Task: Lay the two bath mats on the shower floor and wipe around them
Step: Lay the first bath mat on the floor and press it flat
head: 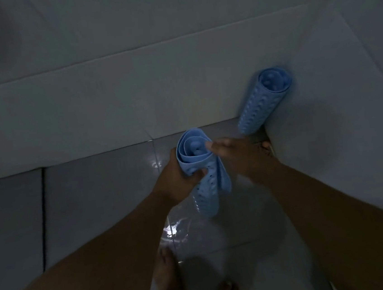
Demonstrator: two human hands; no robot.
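Where dim grey tiled walls point(133, 99) meet a wet, glossy shower floor point(92, 202), two rolled light-blue bath mats show no readable writing. One rolled mat point(263, 99) stands tilted in the corner, leaning on the walls. The other rolled mat point(200, 167) is gripped by the left hand point(178, 181), while the right hand point(236, 154) pinches its top edge. Bare feet point(169, 279) stand below.
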